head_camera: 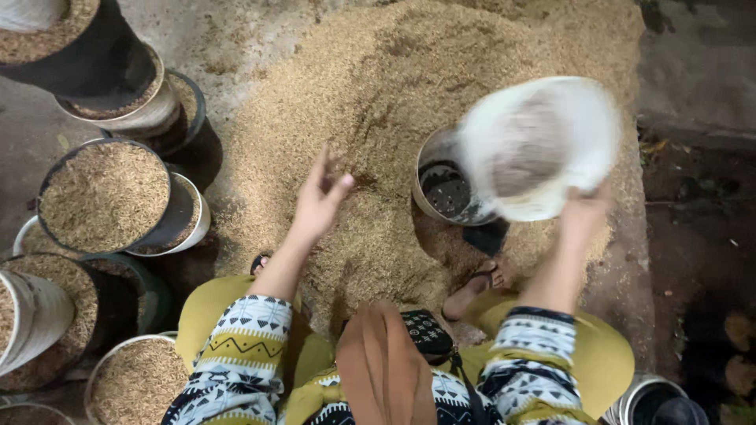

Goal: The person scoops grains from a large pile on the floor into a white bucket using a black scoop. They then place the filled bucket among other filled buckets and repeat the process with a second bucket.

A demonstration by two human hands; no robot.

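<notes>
A large heap of tan husked grain [378,94] covers the ground in front of me. My right hand [584,211] grips the rim of a white bowl [540,146], blurred with motion and tilted over a round metal pot [446,187] with a perforated bottom, set in the grain. My left hand [319,201] hovers just above the heap, left of the pot, fingers apart and holding nothing. My knees in yellow trousers and patterned sleeves show at the bottom, with a sandalled foot [474,288] by the pot.
Several grain-filled pots stand stacked at the left, among them a dark-rimmed one [104,197] and a white one [134,106]. Another metal pot [650,400] sits at the bottom right. A raised dark edge [693,134] runs along the right.
</notes>
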